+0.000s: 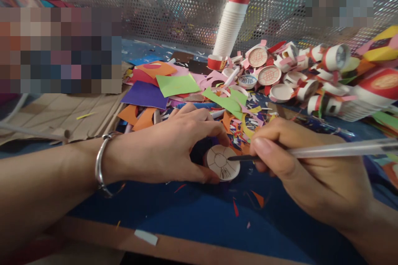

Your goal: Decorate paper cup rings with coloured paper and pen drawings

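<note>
Left hand [186, 136] half-curled, thumb and fingers gripping the white disc [221, 172] just below frame centre, apparently to steady it. Right hand [314, 169], frame right, closed round a pen [329, 151], tip at the drawn inner circle [220, 160], likely for control.

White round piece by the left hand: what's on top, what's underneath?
Round piece: line drawing on top, a circle with spokes and dark strokes; pen tip at it. Underneath can't be seen: the piece covers it.
</note>
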The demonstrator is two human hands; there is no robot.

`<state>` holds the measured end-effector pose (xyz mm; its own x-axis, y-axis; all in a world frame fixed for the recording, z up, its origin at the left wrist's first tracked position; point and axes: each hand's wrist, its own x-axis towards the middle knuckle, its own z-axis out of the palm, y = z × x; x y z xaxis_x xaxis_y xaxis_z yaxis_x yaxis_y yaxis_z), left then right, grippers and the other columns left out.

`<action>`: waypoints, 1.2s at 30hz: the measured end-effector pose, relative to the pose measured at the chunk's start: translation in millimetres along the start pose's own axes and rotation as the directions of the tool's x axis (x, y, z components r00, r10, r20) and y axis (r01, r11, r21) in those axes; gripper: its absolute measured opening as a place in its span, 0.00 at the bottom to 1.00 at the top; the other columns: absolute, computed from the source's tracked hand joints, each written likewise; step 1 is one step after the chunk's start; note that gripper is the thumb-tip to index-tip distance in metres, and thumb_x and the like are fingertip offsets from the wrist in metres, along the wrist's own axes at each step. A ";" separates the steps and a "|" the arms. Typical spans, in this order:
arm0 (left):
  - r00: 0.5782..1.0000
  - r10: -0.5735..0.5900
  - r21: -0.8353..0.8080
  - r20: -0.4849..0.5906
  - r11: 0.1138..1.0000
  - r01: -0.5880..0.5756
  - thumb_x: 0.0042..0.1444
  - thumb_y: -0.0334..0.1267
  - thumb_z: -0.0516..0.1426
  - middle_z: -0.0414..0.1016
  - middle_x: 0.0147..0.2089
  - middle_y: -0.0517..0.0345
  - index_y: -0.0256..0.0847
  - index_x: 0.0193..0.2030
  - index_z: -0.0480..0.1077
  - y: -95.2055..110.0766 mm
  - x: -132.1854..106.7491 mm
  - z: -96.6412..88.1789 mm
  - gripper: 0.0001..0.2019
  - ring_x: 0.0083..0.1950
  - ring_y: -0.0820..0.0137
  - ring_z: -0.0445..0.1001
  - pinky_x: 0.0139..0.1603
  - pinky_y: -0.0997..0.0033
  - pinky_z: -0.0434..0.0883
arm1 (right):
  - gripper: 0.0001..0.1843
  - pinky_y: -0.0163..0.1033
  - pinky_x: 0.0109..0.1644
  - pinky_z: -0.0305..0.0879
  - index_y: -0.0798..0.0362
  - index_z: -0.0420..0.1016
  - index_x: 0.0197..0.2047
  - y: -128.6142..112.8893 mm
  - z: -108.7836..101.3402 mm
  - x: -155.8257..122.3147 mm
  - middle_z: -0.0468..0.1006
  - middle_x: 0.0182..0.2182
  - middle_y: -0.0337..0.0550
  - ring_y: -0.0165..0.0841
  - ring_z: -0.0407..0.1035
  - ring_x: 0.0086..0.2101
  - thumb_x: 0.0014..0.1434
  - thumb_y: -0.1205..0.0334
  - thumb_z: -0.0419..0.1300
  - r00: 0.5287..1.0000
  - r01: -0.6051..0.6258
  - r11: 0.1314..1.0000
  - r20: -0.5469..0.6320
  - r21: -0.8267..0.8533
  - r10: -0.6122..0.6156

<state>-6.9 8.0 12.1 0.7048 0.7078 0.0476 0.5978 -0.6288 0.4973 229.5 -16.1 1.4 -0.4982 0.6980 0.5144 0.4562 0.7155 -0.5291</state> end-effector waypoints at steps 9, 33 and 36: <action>1.000 -0.008 -0.001 -0.002 1.000 0.008 0.52 0.44 0.69 0.73 0.53 0.56 0.48 0.52 0.74 1.1 -0.2 0.0 0.21 0.61 0.54 0.68 0.59 0.57 0.65 | 0.13 0.34 0.24 0.59 0.50 0.71 0.32 -0.3 0.5 -1.3 0.70 0.22 0.33 0.25 0.64 0.22 0.70 0.67 0.55 1.000 -0.006 0.999 0.004 -0.050 0.006; 1.000 0.007 -0.019 -0.006 1.000 -0.008 0.51 0.45 0.70 0.70 0.52 0.56 0.47 0.52 0.74 -3.2 -1.0 0.9 0.22 0.60 0.55 0.67 0.59 0.55 0.66 | 0.14 0.33 0.24 0.60 0.51 0.69 0.31 0.8 1.1 2.2 0.68 0.21 0.32 0.23 0.63 0.21 0.71 0.67 0.54 1.000 -0.001 1.000 0.008 -0.031 0.001; 1.000 -0.005 -0.009 -0.001 1.000 0.004 0.51 0.45 0.70 0.69 0.53 0.54 0.47 0.53 0.74 -2.7 -1.0 0.6 0.23 0.61 0.54 0.66 0.60 0.53 0.66 | 0.13 0.34 0.24 0.60 0.51 0.70 0.32 1.5 0.4 2.5 0.68 0.21 0.32 0.24 0.63 0.21 0.71 0.66 0.54 1.000 -0.022 0.999 0.022 -0.029 0.023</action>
<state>-9.0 8.8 10.3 0.7018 0.7108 0.0460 0.5975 -0.6227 0.5052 228.7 -13.3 1.6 -0.5037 0.7133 0.4873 0.4884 0.7004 -0.5204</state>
